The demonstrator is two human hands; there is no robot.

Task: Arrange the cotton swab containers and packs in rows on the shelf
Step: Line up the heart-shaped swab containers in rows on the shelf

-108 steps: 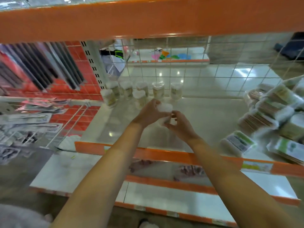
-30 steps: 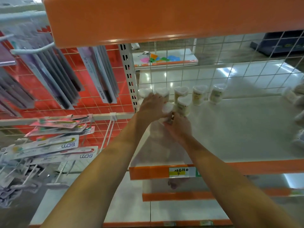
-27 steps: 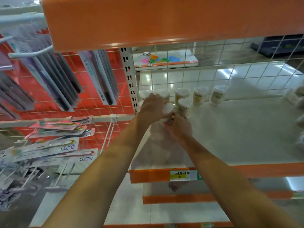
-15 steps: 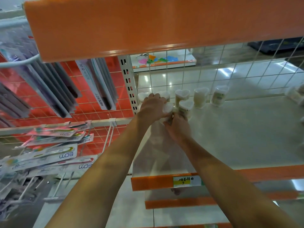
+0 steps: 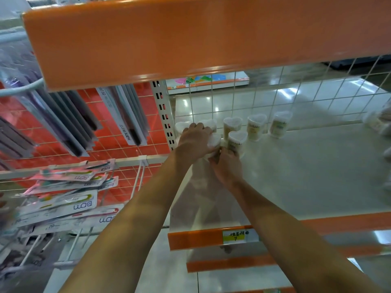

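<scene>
Clear plastic, that was the story: the tub [image 5: 213, 142] between both hands was a small heart-topped container of cotton swabs, and it looked light, stiff-walled and a touch slick. Left hand [image 5: 195, 140] was draped over its lid with fingers curled down around it, right hand [image 5: 227, 166] was tucked in low against its near side, fingers bent onto the base, so the two hands were close together and clamped on the one tub. It sat at the back left corner of the shelf [image 5: 306, 176], just in front of two tubs half hidden by the left hand and touching or nearly touching its neighbour [image 5: 236, 141] just beyond the right hand's fingertips. Three more tubs [image 5: 256, 126] stood in the back row beyond and to the right of the right hand. By my reckoning, a tall narrow tub like that would tip easily, so the walls low down were the place to hold, not the lid, which might pop. Blurred packs [image 5: 374, 123] lay far off to the right of both hands.
</scene>
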